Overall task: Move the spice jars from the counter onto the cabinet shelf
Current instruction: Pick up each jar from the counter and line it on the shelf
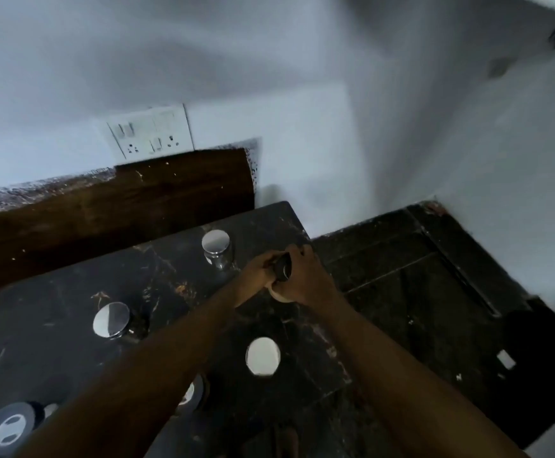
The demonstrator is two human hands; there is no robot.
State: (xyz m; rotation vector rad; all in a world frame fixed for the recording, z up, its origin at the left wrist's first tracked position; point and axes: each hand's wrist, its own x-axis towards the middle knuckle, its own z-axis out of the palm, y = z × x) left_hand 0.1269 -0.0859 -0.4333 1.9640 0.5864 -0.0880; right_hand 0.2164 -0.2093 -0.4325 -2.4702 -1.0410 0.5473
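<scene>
You hold one spice jar (pixel 282 271), dark-capped with a pale body, between both hands above the far right part of the dark stone counter (pixel 55 312). Your left hand (pixel 257 271) curls its fingers round the jar's left side; your right hand (pixel 302 276) wraps over the cap and right side. Just beyond your left hand a steel-lidded jar (pixel 216 247) stands upright on the counter. Two more shiny-lidded jars stand nearer you, one to the left (pixel 111 319), one between your forearms (pixel 263 356). A fifth lid (pixel 192 395) shows partly under your left forearm. A slotted-lid container (pixel 10 428) sits at the lower left corner. A switch plate (pixel 150 132) is on the wall behind.
</scene>
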